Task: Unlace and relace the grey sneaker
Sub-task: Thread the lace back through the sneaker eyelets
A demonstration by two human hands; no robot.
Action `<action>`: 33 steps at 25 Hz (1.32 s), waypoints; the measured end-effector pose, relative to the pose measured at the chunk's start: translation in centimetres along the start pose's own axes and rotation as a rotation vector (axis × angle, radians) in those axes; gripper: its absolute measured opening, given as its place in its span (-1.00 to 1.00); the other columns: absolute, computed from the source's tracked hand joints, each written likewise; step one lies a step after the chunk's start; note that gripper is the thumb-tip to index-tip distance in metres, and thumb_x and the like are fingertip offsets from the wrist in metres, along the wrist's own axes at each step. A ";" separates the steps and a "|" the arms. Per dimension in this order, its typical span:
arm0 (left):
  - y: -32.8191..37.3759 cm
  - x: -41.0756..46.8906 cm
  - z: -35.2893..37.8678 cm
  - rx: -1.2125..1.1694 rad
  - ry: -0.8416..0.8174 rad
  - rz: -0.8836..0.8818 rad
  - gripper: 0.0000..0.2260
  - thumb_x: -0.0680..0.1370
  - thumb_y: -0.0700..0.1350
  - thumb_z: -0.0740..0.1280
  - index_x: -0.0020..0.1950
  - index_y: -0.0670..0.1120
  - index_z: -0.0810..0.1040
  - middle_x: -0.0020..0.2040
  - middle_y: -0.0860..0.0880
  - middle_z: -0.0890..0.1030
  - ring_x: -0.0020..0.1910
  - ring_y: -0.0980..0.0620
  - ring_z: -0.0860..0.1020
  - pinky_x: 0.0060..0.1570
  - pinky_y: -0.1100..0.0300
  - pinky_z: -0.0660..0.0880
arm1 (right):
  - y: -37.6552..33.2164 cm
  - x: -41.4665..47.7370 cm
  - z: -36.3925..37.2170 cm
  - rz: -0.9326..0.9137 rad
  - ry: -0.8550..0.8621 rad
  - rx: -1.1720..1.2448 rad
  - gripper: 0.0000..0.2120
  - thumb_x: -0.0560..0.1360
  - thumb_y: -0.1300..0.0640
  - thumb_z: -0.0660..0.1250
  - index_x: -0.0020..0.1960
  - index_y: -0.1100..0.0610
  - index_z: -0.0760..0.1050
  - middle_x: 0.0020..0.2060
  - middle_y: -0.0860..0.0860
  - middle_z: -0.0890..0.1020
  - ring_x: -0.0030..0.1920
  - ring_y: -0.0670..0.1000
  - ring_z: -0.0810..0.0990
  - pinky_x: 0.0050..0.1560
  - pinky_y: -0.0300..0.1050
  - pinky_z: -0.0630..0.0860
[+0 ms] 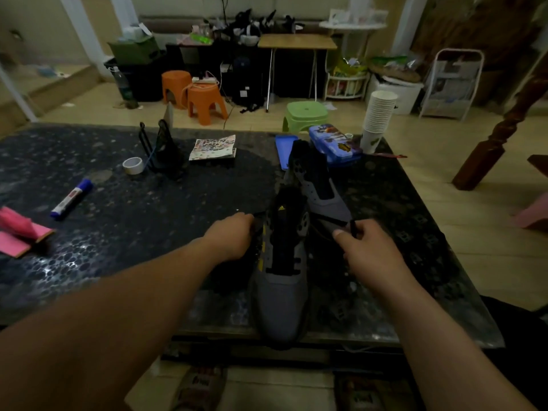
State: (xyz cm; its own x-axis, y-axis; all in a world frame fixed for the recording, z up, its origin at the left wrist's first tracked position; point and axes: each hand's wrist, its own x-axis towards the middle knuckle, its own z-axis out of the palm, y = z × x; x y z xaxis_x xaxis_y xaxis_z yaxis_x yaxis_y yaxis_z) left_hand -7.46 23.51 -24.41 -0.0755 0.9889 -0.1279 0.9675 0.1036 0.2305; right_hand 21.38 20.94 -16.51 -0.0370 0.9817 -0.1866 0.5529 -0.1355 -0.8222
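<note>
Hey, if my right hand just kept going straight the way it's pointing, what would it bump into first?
Probably the grey toe of the farther sneaker. Your right hand, pinching a black lace end, points toward it, though depth is unclear.

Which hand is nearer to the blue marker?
Left. The left hand is right of the blue marker, at the grey sneaker; the right hand is farther, across the sneaker.

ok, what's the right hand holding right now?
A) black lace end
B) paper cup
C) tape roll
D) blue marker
A: the right hand pinches a black lace end beside the near grey sneaker, while the blue marker, tape roll and paper cups sit untouched farther away.
</note>
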 end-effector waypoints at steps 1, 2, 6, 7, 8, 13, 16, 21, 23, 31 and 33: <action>0.2 0.6 -0.7 -0.064 0.042 -0.027 -0.92 0.68 -0.12 0.21 0.03 -0.10 0.44 0.08 -0.20 0.58 0.05 -0.24 0.60 0.01 0.00 0.51 | 0.3 0.1 0.0 0.006 0.002 -0.002 -0.58 0.61 -0.13 0.32 0.37 0.06 0.41 0.05 -0.01 0.59 0.02 0.01 0.59 0.04 0.01 0.54; 0.7 1.0 -2.1 -0.231 0.108 -0.081 -0.92 0.69 -0.15 0.20 0.03 -0.12 0.45 0.06 -0.24 0.62 0.02 -0.23 0.62 -0.02 0.00 0.52 | 0.4 0.0 0.0 0.004 0.025 -0.011 -0.57 0.61 -0.12 0.32 0.39 0.06 0.40 0.10 -0.01 0.57 0.04 0.00 0.57 0.05 -0.01 0.52; 4.9 1.4 -14.0 -1.148 0.359 -0.109 -0.88 0.74 -0.23 0.11 0.24 -0.18 0.38 0.07 -0.17 0.61 -0.07 -0.04 0.67 -0.06 0.04 0.64 | 0.0 -0.3 0.3 -0.089 0.196 0.075 -0.66 0.62 -0.05 0.32 0.34 0.02 0.41 0.20 0.01 0.53 0.10 -0.02 0.55 0.05 -0.07 0.47; 6.1 1.1 -16.9 -1.260 0.405 -0.041 -0.87 0.75 -0.23 0.09 0.27 -0.20 0.35 0.08 -0.16 0.60 -0.05 -0.05 0.68 0.01 0.04 0.65 | 0.0 -0.5 0.4 -0.106 0.212 0.107 -0.68 0.62 -0.02 0.32 0.34 0.03 0.42 0.20 0.01 0.53 0.10 -0.03 0.56 0.05 -0.09 0.47; 7.3 0.5 -19.3 -1.327 0.439 0.024 -0.88 0.75 -0.23 0.09 0.25 -0.20 0.35 0.10 -0.19 0.60 -0.01 -0.09 0.70 0.07 0.01 0.65 | -0.1 -0.9 0.5 -0.115 0.217 0.123 -0.70 0.63 0.00 0.31 0.33 0.03 0.43 0.20 0.01 0.53 0.09 -0.03 0.56 0.05 -0.10 0.47; 8.6 -4.2 -23.1 -1.458 0.466 0.126 -0.92 0.75 -0.20 0.11 0.13 -0.16 0.39 0.04 -0.19 0.61 -0.05 -0.11 0.73 -0.03 0.11 0.65 | -1.6 -2.0 0.0 -0.097 0.134 0.148 -0.80 0.65 0.07 0.27 0.26 0.03 0.49 0.07 0.00 0.61 -0.01 0.01 0.61 -0.02 0.03 0.60; 7.7 -7.7 -22.0 -1.553 0.421 0.086 -0.90 0.74 -0.19 0.12 0.18 -0.17 0.39 -0.06 -0.15 0.60 -0.22 -0.03 0.68 -0.18 0.12 0.61 | -4.7 -2.7 -0.1 -0.157 0.057 0.100 -0.70 0.66 0.07 0.29 0.38 0.04 0.46 0.08 -0.04 0.60 -0.05 -0.09 0.58 -0.06 -0.10 0.52; 7.6 -13.3 -17.7 -1.544 0.215 0.035 -0.90 0.74 -0.18 0.15 0.17 -0.15 0.43 -0.16 -0.08 0.59 -0.32 0.04 0.55 -0.24 0.16 0.49 | -10.8 -4.3 1.3 -0.485 -0.234 0.009 -0.35 0.57 0.21 0.41 0.57 -0.11 0.28 0.38 -0.07 0.49 0.02 -0.08 0.60 0.04 -0.08 0.58; 7.3 -14.6 -16.6 -1.512 0.219 0.033 -0.88 0.74 -0.17 0.15 0.10 -0.13 0.46 -0.14 -0.08 0.64 -0.29 0.04 0.55 -0.19 0.12 0.45 | -11.9 -5.6 2.1 -0.553 -0.396 -0.122 -0.61 0.56 0.22 0.42 0.37 0.02 0.54 0.19 -0.01 0.65 -0.08 -0.10 0.61 0.00 -0.11 0.56; 1.3 -16.7 -21.4 -1.888 0.583 -0.073 -0.88 0.72 -0.15 0.16 0.00 -0.06 0.41 -0.27 0.01 0.46 -0.48 0.14 0.32 -0.54 0.31 0.26 | -5.9 -12.0 7.6 -0.477 -0.223 -0.054 -0.92 0.63 0.10 0.37 -0.02 0.03 0.63 -0.24 -0.13 0.62 -0.25 -0.23 0.52 -0.14 -0.19 0.41; 0.6 -16.5 -22.2 -1.723 0.661 -0.034 -0.89 0.72 -0.17 0.16 0.02 -0.06 0.41 -0.26 0.01 0.46 -0.46 0.13 0.29 -0.54 0.29 0.19 | -7.3 -14.0 10.7 -0.538 -0.278 0.053 -0.89 0.64 0.13 0.34 0.08 0.06 0.64 -0.12 -0.09 0.66 -0.13 -0.19 0.57 -0.09 -0.22 0.46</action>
State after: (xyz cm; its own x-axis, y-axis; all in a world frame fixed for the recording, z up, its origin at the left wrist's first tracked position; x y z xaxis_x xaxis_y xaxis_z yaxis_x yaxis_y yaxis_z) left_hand -10.95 9.65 -0.71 -0.5692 0.8158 0.1023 -0.2931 -0.3175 0.9018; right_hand 9.00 6.78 -13.68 -0.5198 0.8435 0.1352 0.3539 0.3567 -0.8646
